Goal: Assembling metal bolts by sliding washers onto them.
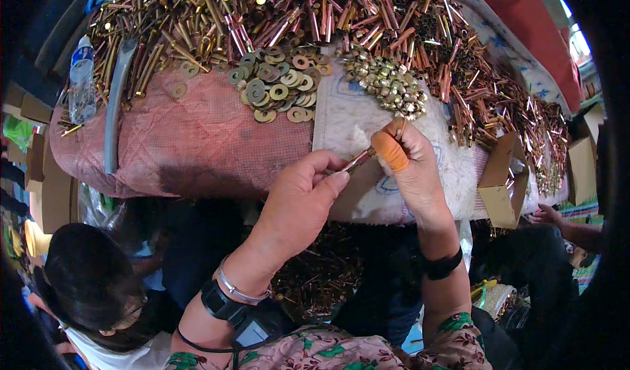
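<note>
My left hand (298, 199) pinches one end of a thin metal anchor bolt (358, 160) between thumb and forefinger. At the other end is my right hand (410, 163), its fingers closed round the bolt's tip. An orange finger cover (389, 151) wraps one finger of that hand. Whatever else the right fingertips hold is hidden. Just beyond them lies a heap of shiny nuts (387, 84). To its left is a pile of flat washers (279, 84). Coppery metal sleeves (387, 15) are heaped behind both, and long brassy bolts (154, 58) lie at the far left.
A padded red cloth (216, 130) and a pale cloth (335, 114) cover the work surface. A clear bottle (81, 81) and a grey strip (118, 107) are at the left. An open cardboard box (502, 186) stands right. People sit at lower left and right.
</note>
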